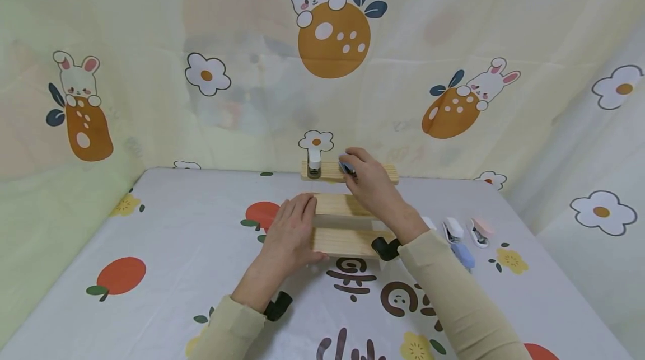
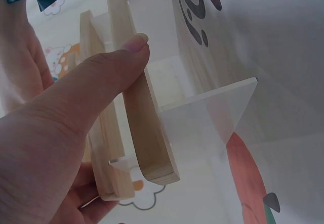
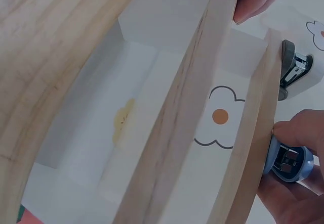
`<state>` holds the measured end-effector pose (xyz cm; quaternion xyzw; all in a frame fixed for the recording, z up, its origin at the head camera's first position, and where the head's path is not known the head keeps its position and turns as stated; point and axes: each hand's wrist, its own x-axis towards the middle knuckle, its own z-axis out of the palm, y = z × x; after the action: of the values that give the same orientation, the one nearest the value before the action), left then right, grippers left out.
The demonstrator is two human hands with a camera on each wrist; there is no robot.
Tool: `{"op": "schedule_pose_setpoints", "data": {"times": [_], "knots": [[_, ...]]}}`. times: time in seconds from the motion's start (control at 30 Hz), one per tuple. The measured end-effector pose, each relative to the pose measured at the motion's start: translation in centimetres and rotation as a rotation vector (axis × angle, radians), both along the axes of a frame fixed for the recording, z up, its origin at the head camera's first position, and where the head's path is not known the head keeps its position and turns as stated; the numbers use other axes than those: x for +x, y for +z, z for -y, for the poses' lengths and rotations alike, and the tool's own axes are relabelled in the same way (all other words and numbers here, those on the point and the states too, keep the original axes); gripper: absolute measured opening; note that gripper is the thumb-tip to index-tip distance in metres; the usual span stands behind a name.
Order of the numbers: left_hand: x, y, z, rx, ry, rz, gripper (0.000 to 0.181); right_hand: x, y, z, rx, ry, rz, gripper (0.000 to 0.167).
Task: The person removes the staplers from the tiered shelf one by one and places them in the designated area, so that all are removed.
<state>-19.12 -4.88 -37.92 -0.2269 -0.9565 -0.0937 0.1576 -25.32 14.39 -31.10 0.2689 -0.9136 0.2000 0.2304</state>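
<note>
A gap lies between the white stapler and the blue stapler — two lower planks stand in front.

On a white, fruit-and-flower-printed desk we see a stepped pale-wood rack with translucent panels and, to its right, a small white stapler, a small pink stapler and a blue oblong object

No word can be read with certainty. Brown, stylised lettering is printed on the white tablecloth: one character lies just beside the thumb of the left hand, on the wearer's side. A second, with a small smiley inside, stands farther right of that thumb, beside strokes partly covered by the right sleeve. Nearer the wearer than those fingers, more strokes are cut off.
</note>
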Motion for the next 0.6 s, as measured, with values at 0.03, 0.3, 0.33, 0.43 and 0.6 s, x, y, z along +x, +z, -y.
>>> {"op": "schedule_pose_setpoints", "data": {"times": [0.03, 0.3, 0.33, 0.43, 0.6], "knots": [[0.0, 0.0, 0.0, 0.002, -0.002, 0.0, 0.117, 0.0, 0.0, -0.1, -0.003, 0.001, -0.002, 0.033], [0.0, 0.0, -0.1, 0.007, 0.001, 0.012, 0.118, 0.1, -0.1, -0.5, -0.036, 0.014, 0.003, 0.032], [0.0, 0.0, -0.1, 0.008, 0.003, 0.013, 0.118, 0.2, -0.1, -0.6, -0.041, 0.017, 0.002, 0.032], [0.1, 0.0, -0.1, 0.011, 0.002, 0.012, 0.118, 0.4, -0.1, -0.9, -0.053, 0.026, -0.003, 0.031], [0.1, 0.0, 0.0, 0.014, -0.001, 0.001, 0.118, 0.8, 0.2, -1.6, -0.055, 0.034, -0.015, 0.032]]}}
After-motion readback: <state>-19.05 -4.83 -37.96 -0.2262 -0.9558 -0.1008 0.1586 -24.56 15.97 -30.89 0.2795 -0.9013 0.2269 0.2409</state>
